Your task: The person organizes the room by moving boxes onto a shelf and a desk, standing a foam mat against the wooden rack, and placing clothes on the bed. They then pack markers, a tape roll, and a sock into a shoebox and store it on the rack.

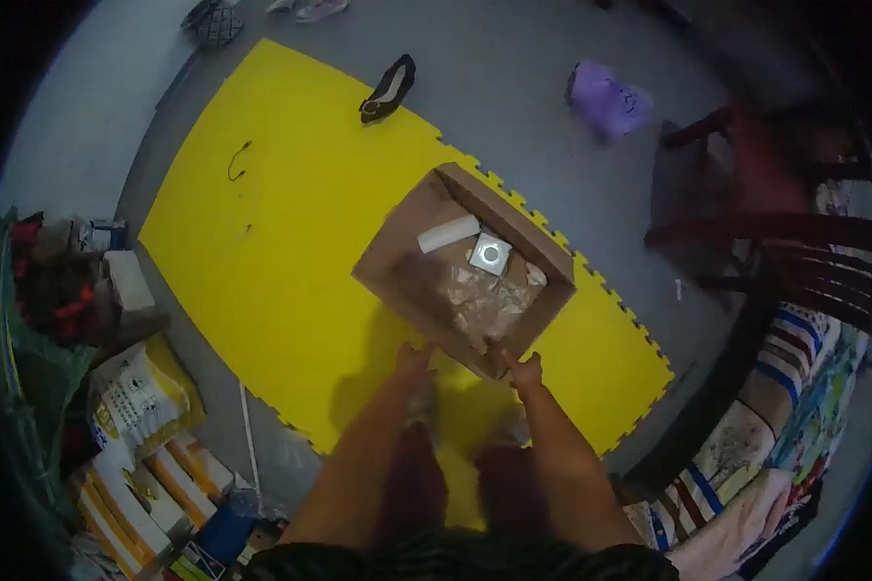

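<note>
An open cardboard box (397,276) stands on the yellow mat (291,194) in front of me. Inside it lie a white oblong piece (448,234), a small whitish square item with a round mark (490,254) and crumpled clear plastic (484,302). My right hand (524,370) is at the box's near right corner, its fingers seeming to touch the edge. Just short of the near wall is my left hand (416,358), its fingers small and dim; whether it touches the box cannot be made out.
A black shoe (389,89) and a thin cable (234,163) lie on the mat. Beyond it is a purple bag (608,100). A dark red chair (736,228) stands at the right, above striped bedding (736,436). A yellow-white sack (143,397) is at the left.
</note>
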Available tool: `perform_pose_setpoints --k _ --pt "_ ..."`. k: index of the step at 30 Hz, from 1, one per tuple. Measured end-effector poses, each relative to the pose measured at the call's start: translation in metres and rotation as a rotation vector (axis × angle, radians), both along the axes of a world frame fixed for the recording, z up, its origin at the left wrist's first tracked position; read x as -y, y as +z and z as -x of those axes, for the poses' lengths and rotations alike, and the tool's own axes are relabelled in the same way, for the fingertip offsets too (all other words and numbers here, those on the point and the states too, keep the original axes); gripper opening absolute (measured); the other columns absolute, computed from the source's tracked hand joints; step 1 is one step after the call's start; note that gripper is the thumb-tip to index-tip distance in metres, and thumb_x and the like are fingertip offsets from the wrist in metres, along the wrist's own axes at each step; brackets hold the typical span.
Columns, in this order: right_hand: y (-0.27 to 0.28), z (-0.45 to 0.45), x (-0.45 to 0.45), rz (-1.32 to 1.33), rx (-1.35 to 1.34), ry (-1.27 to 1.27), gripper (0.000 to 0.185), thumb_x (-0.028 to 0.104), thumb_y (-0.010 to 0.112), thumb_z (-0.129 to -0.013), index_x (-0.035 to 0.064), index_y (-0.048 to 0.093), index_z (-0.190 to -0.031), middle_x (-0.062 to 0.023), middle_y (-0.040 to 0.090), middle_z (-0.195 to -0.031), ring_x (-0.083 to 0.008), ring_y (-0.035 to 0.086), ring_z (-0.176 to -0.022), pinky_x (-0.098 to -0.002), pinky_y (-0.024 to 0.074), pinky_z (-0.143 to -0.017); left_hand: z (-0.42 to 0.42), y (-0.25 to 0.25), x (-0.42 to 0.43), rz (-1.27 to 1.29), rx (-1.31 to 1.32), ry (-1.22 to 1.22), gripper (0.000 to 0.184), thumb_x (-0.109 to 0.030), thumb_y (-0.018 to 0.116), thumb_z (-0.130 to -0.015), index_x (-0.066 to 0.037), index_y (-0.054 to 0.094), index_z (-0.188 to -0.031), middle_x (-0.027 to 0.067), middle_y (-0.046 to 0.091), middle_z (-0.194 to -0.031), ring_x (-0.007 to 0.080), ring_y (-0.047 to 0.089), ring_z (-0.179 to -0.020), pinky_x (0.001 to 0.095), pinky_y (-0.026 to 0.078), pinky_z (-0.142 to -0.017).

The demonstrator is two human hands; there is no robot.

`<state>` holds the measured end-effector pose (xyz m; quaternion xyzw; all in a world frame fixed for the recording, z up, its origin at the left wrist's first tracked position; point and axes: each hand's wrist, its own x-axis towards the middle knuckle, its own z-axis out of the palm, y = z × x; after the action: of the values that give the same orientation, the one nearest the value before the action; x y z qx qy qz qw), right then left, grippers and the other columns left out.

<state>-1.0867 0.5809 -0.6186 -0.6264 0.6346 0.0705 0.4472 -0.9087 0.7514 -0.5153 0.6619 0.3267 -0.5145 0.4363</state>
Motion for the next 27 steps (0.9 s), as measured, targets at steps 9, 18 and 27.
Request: perform_pose_setpoints --k 9,18,27 --pt "0.067 -0.003 0.009 -0.155 0.269 0.026 0.033 0.012 0.057 -0.076 -0.0015 0.049 -0.105 -0.0099 0.059 -0.075 -0.0166 0.056 -0.058 -0.0297 0.0448 -0.049 -0.004 -0.001 0.020 0.158 0.051 0.276 0.071 -0.028 0.069 -0.074 -0.014 0.026 -0.129 0.0122 0.042 -0.116 0.0272 0.048 -0.096 0.0458 0.046 -0.076" --pt "0.267 0.023 -0.003 -0.150 0.401 -0.041 0.034 0.018 0.059 -0.077 -0.0039 0.052 -0.102 -0.0160 0.060 -0.093 -0.0235 0.057 -0.086 -0.0319 0.0440 -0.076 -0.007 0.139 0.001 0.549 -0.008 0.287 0.019 -0.012 0.061 -0.077 -0.007 0.052 -0.093 0.0071 0.055 -0.084 0.0228 0.056 -0.075 0.0388 0.049 -0.065" --pt "0.497 -0.090 0.083 -0.243 0.487 -0.185 0.072 0.029 0.066 -0.073 0.0037 0.026 -0.128 -0.0203 0.054 -0.098 -0.0290 0.060 -0.071 -0.0377 0.0525 -0.054 -0.117 0.435 0.062 0.601 0.107 0.080 0.029 -0.003 0.054 -0.075 -0.003 0.046 -0.103 0.0154 0.055 -0.094 0.0308 0.059 -0.080 0.0473 0.052 -0.063"
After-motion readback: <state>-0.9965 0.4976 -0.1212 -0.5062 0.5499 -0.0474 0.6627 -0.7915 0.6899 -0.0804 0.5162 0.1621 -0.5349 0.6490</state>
